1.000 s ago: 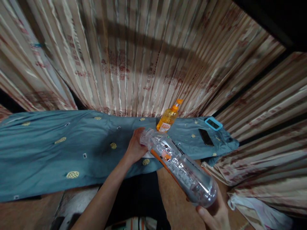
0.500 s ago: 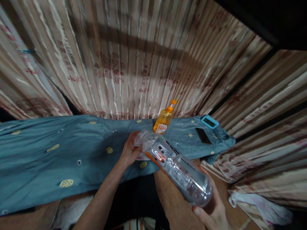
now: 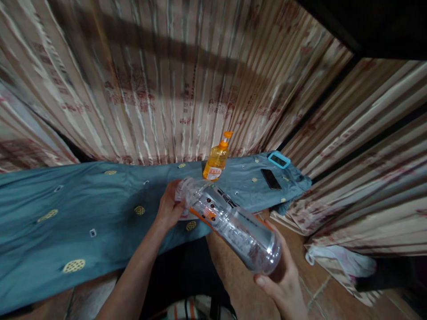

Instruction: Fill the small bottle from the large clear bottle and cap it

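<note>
Both hands grip one clear bottle (image 3: 230, 224), tilted. Right hand (image 3: 283, 280) cups its base; left hand (image 3: 168, 206) clasps the neck.

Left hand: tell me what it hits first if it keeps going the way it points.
Probably the neck of the clear plastic bottle, which the left hand already touches; beyond it stands the orange pump bottle, though depth is unclear.

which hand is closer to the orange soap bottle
Left. The left hand grips the clear bottle's neck just below the soap bottle; the right hand holds its base, much farther away.
</note>
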A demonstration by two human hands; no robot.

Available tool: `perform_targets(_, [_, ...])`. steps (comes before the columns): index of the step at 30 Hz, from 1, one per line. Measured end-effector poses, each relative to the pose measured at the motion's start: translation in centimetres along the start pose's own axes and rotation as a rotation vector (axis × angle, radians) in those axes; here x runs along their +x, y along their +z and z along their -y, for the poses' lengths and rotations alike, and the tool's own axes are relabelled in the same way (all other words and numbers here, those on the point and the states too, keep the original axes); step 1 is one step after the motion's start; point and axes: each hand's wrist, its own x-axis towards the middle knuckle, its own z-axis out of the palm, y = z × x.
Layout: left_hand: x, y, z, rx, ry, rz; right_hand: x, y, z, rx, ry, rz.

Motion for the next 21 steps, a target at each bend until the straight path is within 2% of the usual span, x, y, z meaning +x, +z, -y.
perform_targets(8, [0.1,0.5,-0.6,0.020,-0.065,-0.026,0.3,0.8,1.2,-0.030,-0.035,-0.007])
perform_targets(12, [0.1,0.8,-0.6,0.022,-0.084,-0.035,0.5,-0.1,1.2,-0.138,-0.025,-0.031])
perform_targets(14, [0.1,1.0,-0.6,0.041,-0.065,-0.025,0.6,-0.8,1.0,-0.165,-0.019,0.007])
perform_targets(16, [0.1,1.2,-0.4,0.055,-0.050,-0.010,0.7,-1.3,1.0,-0.148,-0.026,0.098])
perform_targets(18, [0.0,1.3,-0.4,0.065,-0.040,-0.010,0.6,-1.1,1.2,-0.121,0.001,0.108])
perform_targets(21, [-0.2,1.4,-0.4,0.045,-0.045,-0.023,0.2,-0.1,1.8,-0.118,0.051,-0.046])
